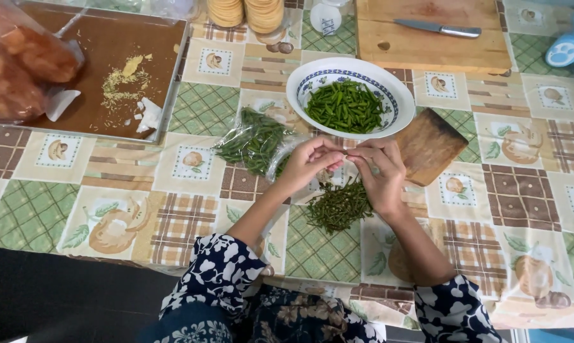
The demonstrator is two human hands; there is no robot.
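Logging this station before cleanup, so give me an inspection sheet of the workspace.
Surface: table under a checked cloth with fruit prints.
Job's things: small green piece pinched between both hands; bowl of trimmed green pieces; bag of greens; pile of stems.
Clutter: baking tray with crumbs, cutting board, knife, wooden paddle, stacked crackers.
Hands: left hand, right hand, fingertips together.
Cables: nothing seen.
Surroundings: dark floor.

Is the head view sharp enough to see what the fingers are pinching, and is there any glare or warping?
Head view: even, soft light, faint shadows; both hands, left hand and right hand, are sharp, but the item pinched between them is too small to identify; mild glare on the plastic bag at upper left; table edges bow slightly toward the frame borders.
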